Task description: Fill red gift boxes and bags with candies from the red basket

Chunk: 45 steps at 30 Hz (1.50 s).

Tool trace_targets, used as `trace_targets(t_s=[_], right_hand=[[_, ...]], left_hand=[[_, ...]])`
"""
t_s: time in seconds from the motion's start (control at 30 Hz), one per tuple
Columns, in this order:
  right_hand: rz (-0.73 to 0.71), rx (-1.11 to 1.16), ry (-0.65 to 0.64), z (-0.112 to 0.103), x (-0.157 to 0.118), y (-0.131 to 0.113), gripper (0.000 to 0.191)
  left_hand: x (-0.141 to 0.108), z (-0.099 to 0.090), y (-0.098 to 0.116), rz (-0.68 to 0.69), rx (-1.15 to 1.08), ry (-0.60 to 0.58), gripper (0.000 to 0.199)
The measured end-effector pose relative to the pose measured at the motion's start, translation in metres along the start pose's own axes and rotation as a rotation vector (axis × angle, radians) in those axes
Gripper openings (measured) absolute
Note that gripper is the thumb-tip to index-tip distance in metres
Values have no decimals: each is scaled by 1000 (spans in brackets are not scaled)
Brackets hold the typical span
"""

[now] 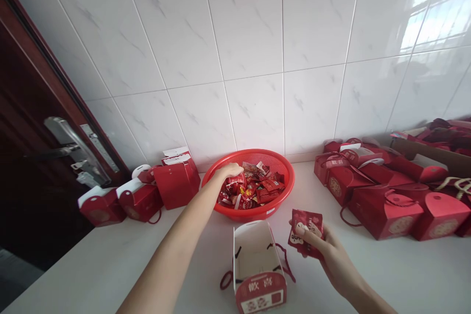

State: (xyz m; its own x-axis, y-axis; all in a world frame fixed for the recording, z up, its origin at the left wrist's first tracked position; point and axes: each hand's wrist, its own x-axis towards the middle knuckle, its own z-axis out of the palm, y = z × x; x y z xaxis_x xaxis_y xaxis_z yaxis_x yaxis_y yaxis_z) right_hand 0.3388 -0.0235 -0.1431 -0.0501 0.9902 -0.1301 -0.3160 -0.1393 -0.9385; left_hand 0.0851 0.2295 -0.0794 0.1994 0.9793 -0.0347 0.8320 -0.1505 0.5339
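My right hand (327, 250) grips a red snack packet (305, 233) with pale lettering, its thumb pressed across the front. It hovers right of an open red gift box (253, 257), whose white inside shows no contents and whose dark red cord handles hang at the sides. My left hand (231, 170) reaches into a red plastic basket (289, 181) behind the box, touching the heap of small wrapped sweets (270, 187). Its fingers are mostly hidden, so whether it has hold of anything cannot be made out.
Several red gift boxes (386, 211) crowd the right side of the white table (206, 260). Behind them is a cardboard carton (423, 152) with red items. More red boxes (138, 198) stand at the left, near a door handle (73, 144). A tiled wall (253, 108) closes the back.
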Motion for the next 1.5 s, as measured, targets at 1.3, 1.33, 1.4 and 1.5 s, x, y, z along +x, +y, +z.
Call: trace_targets(t_s=[1.3,1.33,1.4,1.5], right_hand=[[-96,65,-45,0,0,-11,38],[-91,101,-38,0,0,-11,37],[-82,171,-43,1,-1,-13,35],[-91,242,-61,2,-3,-16,34]], left_hand=[[-98,8,89,706,-545,-307,13],[-105,10,93,733,-524,-334,14],[-116,14,99,783,-511,-372,16],[-126,21,106,841,-512,-386,20]])
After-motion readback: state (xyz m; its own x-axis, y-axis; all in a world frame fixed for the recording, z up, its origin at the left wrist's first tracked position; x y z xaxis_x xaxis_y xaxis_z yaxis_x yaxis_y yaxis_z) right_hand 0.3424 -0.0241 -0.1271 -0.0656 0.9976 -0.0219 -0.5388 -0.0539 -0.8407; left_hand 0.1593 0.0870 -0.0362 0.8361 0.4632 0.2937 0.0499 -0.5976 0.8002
